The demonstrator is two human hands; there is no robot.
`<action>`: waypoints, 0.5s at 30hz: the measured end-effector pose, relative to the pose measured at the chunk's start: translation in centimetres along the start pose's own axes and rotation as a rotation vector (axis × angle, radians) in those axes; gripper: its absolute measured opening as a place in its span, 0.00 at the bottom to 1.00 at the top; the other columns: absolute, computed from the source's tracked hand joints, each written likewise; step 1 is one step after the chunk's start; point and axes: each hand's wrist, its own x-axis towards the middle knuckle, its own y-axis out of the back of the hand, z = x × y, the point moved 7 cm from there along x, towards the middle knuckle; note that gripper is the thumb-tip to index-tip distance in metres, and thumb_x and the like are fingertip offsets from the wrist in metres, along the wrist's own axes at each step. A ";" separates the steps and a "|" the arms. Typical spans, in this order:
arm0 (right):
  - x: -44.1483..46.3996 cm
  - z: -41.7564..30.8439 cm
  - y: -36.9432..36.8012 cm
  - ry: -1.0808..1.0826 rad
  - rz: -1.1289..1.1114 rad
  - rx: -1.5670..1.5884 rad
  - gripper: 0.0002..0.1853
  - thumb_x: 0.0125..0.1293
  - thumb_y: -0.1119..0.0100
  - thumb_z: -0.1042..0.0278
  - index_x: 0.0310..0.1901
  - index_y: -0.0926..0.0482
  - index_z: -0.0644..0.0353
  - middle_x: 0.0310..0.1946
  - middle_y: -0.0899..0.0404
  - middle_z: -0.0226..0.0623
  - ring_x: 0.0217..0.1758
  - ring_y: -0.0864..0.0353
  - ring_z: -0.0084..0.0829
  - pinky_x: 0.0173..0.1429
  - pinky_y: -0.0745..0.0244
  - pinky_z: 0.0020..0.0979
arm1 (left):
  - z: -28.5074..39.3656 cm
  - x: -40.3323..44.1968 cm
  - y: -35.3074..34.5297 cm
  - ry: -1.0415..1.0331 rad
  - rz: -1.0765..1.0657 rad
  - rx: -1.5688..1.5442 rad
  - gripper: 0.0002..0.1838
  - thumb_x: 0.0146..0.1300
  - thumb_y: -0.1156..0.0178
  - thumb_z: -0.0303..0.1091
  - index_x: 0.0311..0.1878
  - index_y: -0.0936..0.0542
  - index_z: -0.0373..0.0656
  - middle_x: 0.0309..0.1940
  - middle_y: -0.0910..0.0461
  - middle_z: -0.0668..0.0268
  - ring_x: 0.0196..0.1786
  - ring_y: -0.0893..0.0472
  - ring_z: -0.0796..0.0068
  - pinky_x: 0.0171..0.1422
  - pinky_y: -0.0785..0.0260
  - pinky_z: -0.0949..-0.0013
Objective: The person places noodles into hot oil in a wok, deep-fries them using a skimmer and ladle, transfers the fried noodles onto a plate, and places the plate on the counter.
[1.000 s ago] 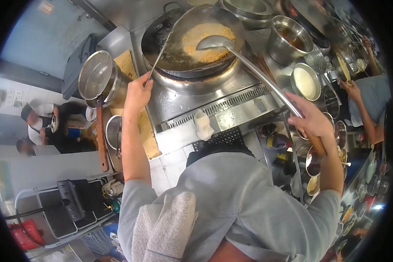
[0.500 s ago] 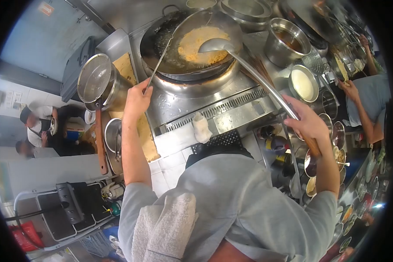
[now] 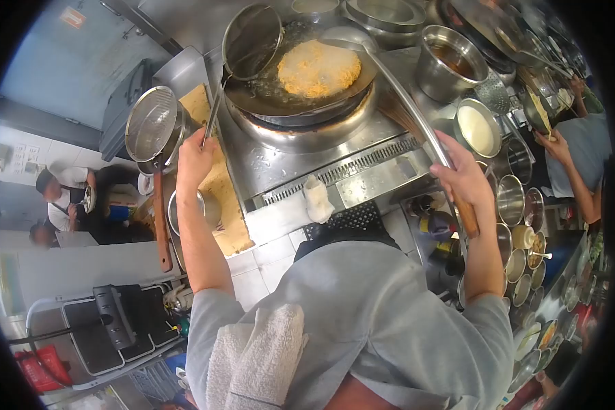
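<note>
My left hand is closed on the thin metal handle of a round strainer, which is tilted over the left side of a wok. My right hand grips a long ladle handle near its wooden end. The ladle's bowl is at the wok's far right edge, behind the food. A round, pale golden mass of food sits in bubbling liquid in the wok. The wok rests on a metal ring on the stove.
A wire strainer with a wooden handle lies over a pot at left. At right stand a pot of brown liquid and a bowl of white liquid. A white cloth hangs on the stove's front edge. Co-workers are at far left and right.
The strainer in my left hand has moved left off the food and tipped up. My right hand has shifted left and the ladle's bowl has moved farther back. The food now lies uncovered.
</note>
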 end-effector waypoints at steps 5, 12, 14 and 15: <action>0.0 1.2 -0.5 0.013 0.040 0.120 0.40 0.60 0.37 0.79 0.73 0.44 0.63 0.26 0.30 0.29 0.18 0.33 0.17 0.15 0.35 0.22 | 1.4 -0.5 0.0 0.195 -0.263 -0.218 0.09 0.66 0.45 0.29 0.32 0.25 0.34 0.17 0.28 0.66 0.16 0.30 0.78 0.20 0.39 0.71; 0.5 2.3 -0.8 0.059 0.028 0.206 0.40 0.61 0.36 0.77 0.73 0.44 0.64 0.27 0.30 0.29 0.19 0.33 0.17 0.15 0.35 0.22 | 3.6 -0.5 -3.3 0.332 -0.603 -0.537 0.10 0.70 0.47 0.30 0.48 0.26 0.33 0.22 0.31 0.72 0.16 0.38 0.88 0.16 0.48 0.80; 0.5 2.1 -0.8 0.058 0.047 0.211 0.40 0.60 0.36 0.78 0.73 0.43 0.65 0.27 0.30 0.28 0.19 0.32 0.17 0.15 0.35 0.22 | 3.3 -0.3 -5.0 0.365 -0.643 -0.660 0.10 0.70 0.48 0.28 0.49 0.26 0.33 0.25 0.29 0.71 0.16 0.38 0.89 0.16 0.49 0.81; 0.4 2.0 -0.8 0.064 0.046 0.215 0.40 0.60 0.36 0.78 0.73 0.43 0.64 0.27 0.30 0.28 0.19 0.32 0.17 0.15 0.35 0.22 | 3.2 -0.2 -5.7 0.379 -0.664 -0.722 0.10 0.70 0.48 0.28 0.50 0.27 0.32 0.26 0.29 0.71 0.16 0.38 0.90 0.16 0.49 0.81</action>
